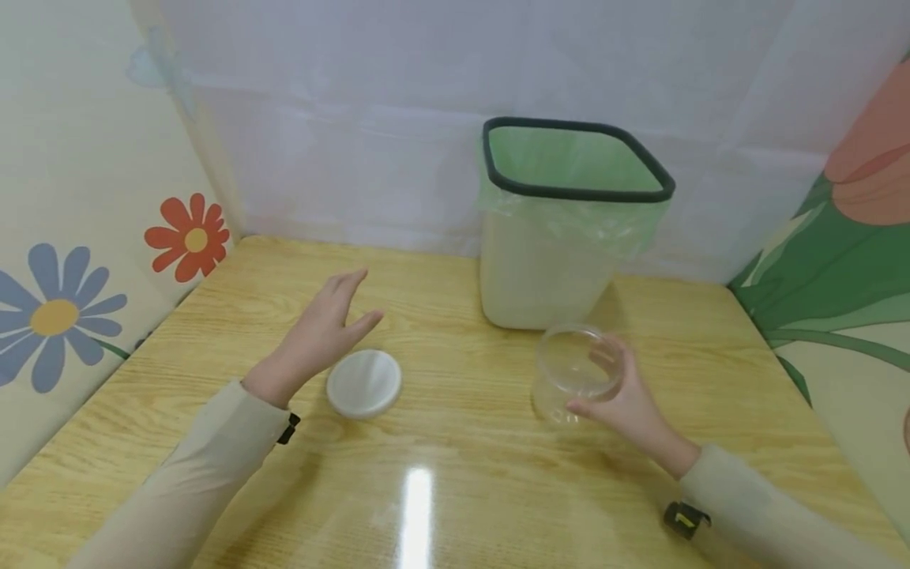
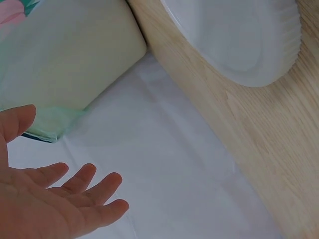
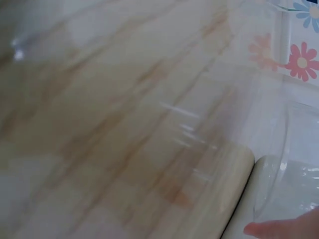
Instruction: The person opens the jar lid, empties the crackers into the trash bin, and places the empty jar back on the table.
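On the right of the head view, my right hand (image 1: 633, 399) grips a clear round plastic jar (image 1: 553, 391) from its right side, thumb in front and fingers behind. The jar has no lid on it, and I cannot tell whether its base touches the table. In the right wrist view, the jar's clear wall (image 3: 285, 164) shows above my thumb (image 3: 279, 229). A white round screw lid (image 1: 364, 383) lies flat on the wood table. My left hand (image 1: 320, 336) hovers just above and left of this lid, fingers spread and holding nothing; its palm (image 2: 40, 204) shows in the left wrist view.
A cream bin (image 1: 540, 269) with a dark rim (image 1: 583, 192) and a green liner bag (image 1: 569, 158) stands at the back of the table (image 1: 455, 442), behind the jar. White cloth (image 1: 355, 158) hangs behind it. Flower-patterned panels (image 1: 64, 174) flank both sides.
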`<state>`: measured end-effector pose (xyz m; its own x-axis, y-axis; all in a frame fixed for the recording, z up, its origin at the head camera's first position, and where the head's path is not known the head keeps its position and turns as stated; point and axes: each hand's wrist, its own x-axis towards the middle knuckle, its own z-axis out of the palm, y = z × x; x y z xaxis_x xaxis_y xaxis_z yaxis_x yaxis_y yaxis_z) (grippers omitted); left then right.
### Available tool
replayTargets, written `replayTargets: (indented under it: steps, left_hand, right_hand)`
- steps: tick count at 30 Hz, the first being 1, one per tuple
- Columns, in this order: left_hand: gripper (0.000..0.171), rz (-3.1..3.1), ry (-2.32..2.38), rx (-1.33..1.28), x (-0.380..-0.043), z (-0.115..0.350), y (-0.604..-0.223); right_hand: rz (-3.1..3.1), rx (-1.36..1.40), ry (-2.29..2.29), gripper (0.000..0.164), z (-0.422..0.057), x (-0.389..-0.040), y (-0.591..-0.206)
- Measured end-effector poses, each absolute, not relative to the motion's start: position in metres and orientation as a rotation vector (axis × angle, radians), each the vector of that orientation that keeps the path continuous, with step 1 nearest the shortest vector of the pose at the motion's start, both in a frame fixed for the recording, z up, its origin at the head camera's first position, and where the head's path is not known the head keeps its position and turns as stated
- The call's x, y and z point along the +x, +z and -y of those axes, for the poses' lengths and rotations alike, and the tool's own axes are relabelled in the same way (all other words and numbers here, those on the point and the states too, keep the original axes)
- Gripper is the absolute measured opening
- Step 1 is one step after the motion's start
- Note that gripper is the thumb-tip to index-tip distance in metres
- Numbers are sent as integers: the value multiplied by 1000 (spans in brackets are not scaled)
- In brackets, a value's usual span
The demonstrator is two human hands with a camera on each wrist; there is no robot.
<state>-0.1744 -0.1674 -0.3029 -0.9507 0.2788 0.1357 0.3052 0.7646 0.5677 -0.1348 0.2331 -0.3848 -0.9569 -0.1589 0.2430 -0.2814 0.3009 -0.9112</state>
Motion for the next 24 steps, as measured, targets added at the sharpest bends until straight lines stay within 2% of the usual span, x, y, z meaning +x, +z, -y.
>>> replayTargets:
  steps: [24]
  left_hand:
    - [74, 2948, -969, -455, -173, 169, -316]
  right_hand:
    - [2560, 431, 1706, 109, -236, -131, -391]
